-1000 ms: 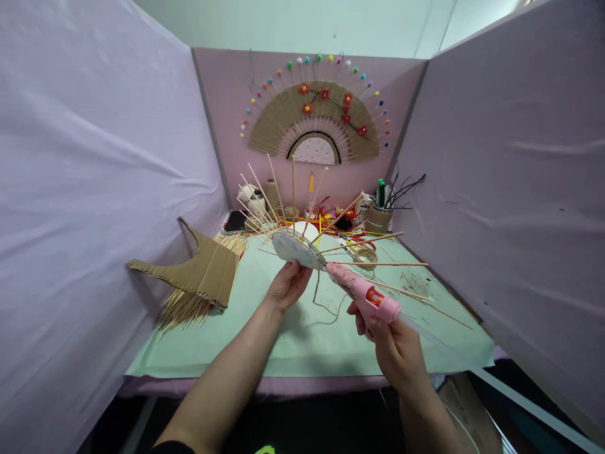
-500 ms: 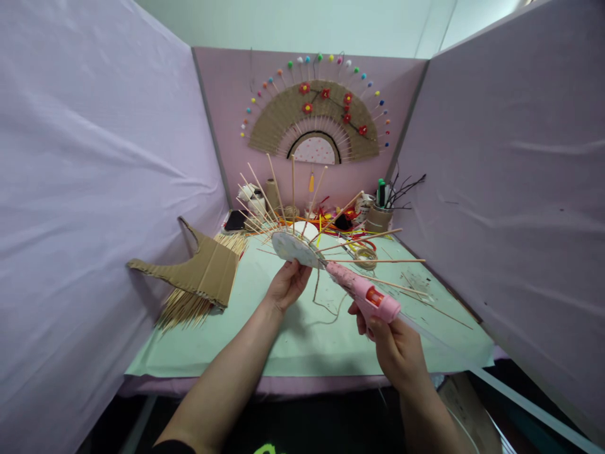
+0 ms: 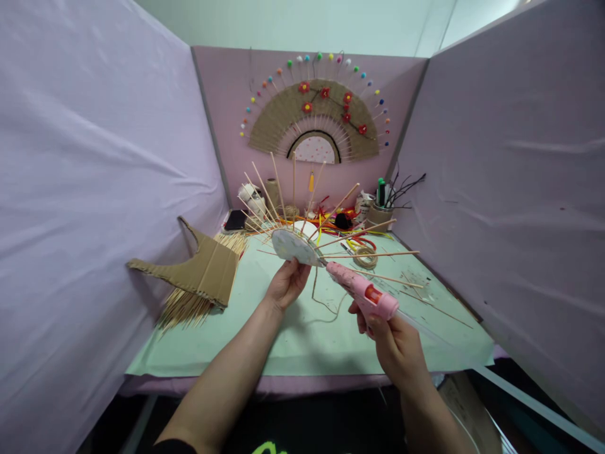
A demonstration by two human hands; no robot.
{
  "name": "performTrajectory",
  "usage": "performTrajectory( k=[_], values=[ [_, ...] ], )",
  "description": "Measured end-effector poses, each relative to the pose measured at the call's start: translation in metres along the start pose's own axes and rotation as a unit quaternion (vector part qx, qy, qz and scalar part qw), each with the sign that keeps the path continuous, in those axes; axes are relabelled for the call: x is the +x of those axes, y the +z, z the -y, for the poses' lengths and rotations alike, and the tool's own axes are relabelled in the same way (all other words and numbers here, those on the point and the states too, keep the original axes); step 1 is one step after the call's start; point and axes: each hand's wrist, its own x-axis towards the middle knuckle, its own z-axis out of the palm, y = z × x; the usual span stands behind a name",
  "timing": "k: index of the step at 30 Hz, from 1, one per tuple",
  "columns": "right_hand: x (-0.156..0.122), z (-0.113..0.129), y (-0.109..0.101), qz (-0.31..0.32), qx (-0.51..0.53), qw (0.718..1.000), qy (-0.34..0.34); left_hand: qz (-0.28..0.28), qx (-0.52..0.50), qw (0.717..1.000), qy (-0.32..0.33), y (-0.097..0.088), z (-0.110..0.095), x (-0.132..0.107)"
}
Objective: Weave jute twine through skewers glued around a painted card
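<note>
Creased lilac panels, a left panel (image 3: 118,126) and a right panel (image 3: 510,164), fill the sides of the frame. Between them, at upper centre, stands a pink panel (image 3: 220,79) with grey strips (image 3: 208,120) down its side edges. A pale green wall (image 3: 302,25) spans the top, brightest at upper right. The light is soft. Lower centre, a table (image 3: 189,356) wears a mint cover; the area beneath is dark.

You are facing a table (image 3: 312,356) spread with a pale green cover. At your left, a bundle of thin wooden sticks (image 3: 186,310) is lying partly under cut cardboard (image 3: 212,268). Toward the back, a black phone (image 3: 235,220), a twine coil (image 3: 366,264) and a brown container (image 3: 379,218) are resting; at your right, a loose stick (image 3: 439,310) is lying.
</note>
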Motion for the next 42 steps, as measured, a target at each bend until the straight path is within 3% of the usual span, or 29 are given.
performTrajectory(
  k=[42],
  values=[
    [-0.0023, 0.0025, -0.0005, -0.002, -0.002, 1.000, 0.005, -0.005, -0.014, 1.000, 0.011, 0.0041, -0.0042, -0.0017]
  ],
)
